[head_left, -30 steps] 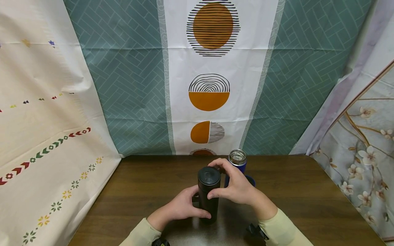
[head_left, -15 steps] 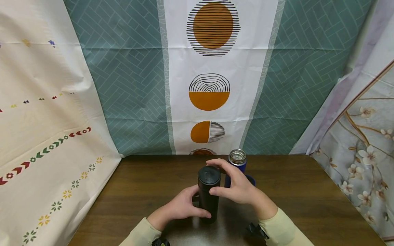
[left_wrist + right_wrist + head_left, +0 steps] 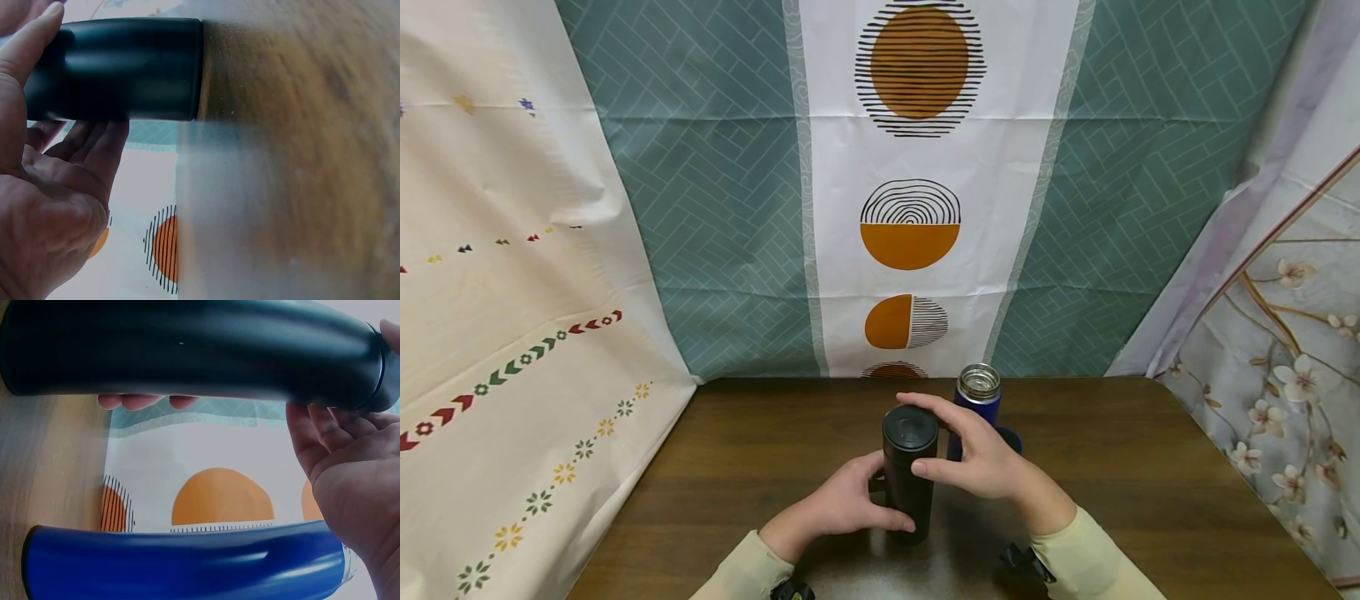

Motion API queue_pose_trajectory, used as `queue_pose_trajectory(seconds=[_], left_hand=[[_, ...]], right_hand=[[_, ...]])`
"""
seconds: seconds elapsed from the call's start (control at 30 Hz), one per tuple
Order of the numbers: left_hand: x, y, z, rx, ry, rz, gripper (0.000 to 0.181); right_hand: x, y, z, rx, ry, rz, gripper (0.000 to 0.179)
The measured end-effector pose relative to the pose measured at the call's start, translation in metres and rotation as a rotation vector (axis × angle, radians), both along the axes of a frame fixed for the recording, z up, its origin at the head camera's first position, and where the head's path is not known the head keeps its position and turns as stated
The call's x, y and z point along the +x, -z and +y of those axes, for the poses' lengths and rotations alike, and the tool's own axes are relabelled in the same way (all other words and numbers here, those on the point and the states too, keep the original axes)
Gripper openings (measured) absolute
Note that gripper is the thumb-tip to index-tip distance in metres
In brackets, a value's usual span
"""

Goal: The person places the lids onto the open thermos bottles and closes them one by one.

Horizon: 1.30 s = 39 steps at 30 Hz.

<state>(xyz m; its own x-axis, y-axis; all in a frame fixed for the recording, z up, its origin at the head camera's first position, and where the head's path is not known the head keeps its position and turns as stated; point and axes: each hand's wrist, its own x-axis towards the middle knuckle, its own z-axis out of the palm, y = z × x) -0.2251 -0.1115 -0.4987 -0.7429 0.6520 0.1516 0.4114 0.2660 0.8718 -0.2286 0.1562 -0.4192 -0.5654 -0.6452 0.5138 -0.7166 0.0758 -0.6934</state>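
Note:
A black thermos (image 3: 908, 492) with its lid (image 3: 910, 428) on stands upright on the table in the head view. My left hand (image 3: 848, 498) grips its body from the left, thumb across the near side and fingers behind. Around the top, my right hand (image 3: 981, 450) holds the lid, its thumb on the near right side and its fingers reaching round the far side. In the left wrist view, the thermos base (image 3: 181, 69) meets the tabletop. The right wrist view has fingers (image 3: 319, 431) bent behind the upper end of the black thermos.
Just behind my right hand stands a blue thermos (image 3: 983, 407), its steel mouth uncovered. A round blue piece (image 3: 1011, 439) lies beside it, partly hidden by the hand. The brown wooden table (image 3: 775, 433) ends at a patterned cloth (image 3: 737, 250) at the back.
My right hand has turned slightly about the lid: the thumb slid a little right and back, while the far fingers moved left. The left hand and the black thermos stayed in place.

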Motion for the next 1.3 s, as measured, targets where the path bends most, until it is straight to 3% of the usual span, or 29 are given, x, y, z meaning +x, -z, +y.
queue_pose_trajectory(seconds=[0.8, 1.3], left_hand=[[0.001, 0.0019, 0.0003, 0.027, 0.014, 0.014, 0.072], [0.0016, 0.0009, 0.0005, 0.023, 0.015, 0.005, 0.072]], right_hand=[[0.001, -0.001, -0.0021, -0.014, 0.096, 0.033, 0.077], [0.0, -0.001, -0.0015, -0.02, 0.11, 0.033, 0.081]])
